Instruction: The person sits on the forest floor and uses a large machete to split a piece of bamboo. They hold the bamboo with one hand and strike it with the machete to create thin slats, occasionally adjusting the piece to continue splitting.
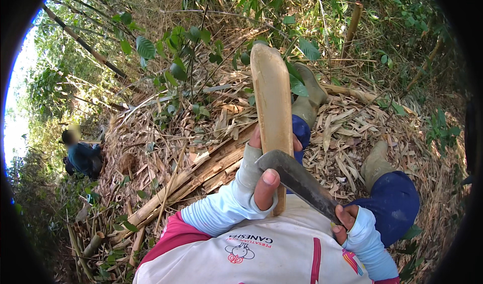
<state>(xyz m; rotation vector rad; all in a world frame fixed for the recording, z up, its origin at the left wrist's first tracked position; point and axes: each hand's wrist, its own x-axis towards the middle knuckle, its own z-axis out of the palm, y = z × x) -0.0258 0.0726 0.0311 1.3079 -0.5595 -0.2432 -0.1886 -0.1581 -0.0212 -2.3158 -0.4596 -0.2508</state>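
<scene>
My left hand (250, 172), in what looks like a grey fingerless glove, is closed around a long, pale wooden piece (272, 95). The piece has a rounded far end and a smooth, shaped face, and it stands out ahead of my chest. Its near end rests at my shirt. My right hand (345, 220) grips a machete (309, 186) low on the right; the handle is mostly hidden in the fist. The dark, hooked blade slants up to the left across the lower part of the wood, its tip beside my left thumb. Whether the blade touches the wood, I cannot tell.
Split bamboo or wood lengths (196, 168) lie on my left over dry leaf litter (342, 138). My legs are spread, in rubber boots (308, 100). Leafy saplings (186, 48) rise ahead, with a cut stump (353, 25) at far right. Another person (84, 156) crouches at far left.
</scene>
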